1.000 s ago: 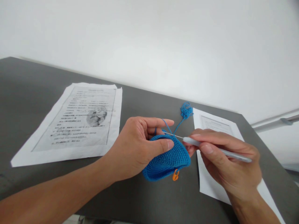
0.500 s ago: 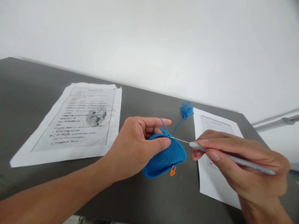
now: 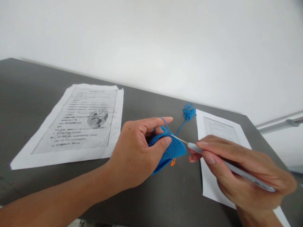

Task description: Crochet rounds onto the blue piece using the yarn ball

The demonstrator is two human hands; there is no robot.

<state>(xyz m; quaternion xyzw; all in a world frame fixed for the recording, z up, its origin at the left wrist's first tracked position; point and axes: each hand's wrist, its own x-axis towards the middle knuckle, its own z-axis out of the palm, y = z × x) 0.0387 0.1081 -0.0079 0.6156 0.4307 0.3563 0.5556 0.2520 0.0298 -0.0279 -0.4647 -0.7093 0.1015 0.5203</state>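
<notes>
My left hand [image 3: 139, 151] pinches a blue crocheted piece [image 3: 174, 149] between thumb and fingers, with a strand of blue yarn looped over its outstretched index finger. An orange stitch marker [image 3: 173, 162] hangs at the lower edge of the piece. In my right hand [image 3: 239, 170] is a crochet hook with a pale grey handle [image 3: 248, 176], held like a pen. The hook's metal tip is at the top edge of the piece, beside my left thumb; its very end is hidden in the yarn.
A small tangle of blue yarn [image 3: 189, 111] lies on the dark table [image 3: 151, 104], its strand running to the piece. One printed sheet [image 3: 80, 119] is at the left, another [image 3: 213, 186] lies partly under my right hand. A grey bar [image 3: 279, 127] stands beyond the right edge.
The crocheted piece has tilted and its lower part has folded up behind my left hand, raising the marker. My right hand and the hook have moved slightly left, with the handle's rear end lower.
</notes>
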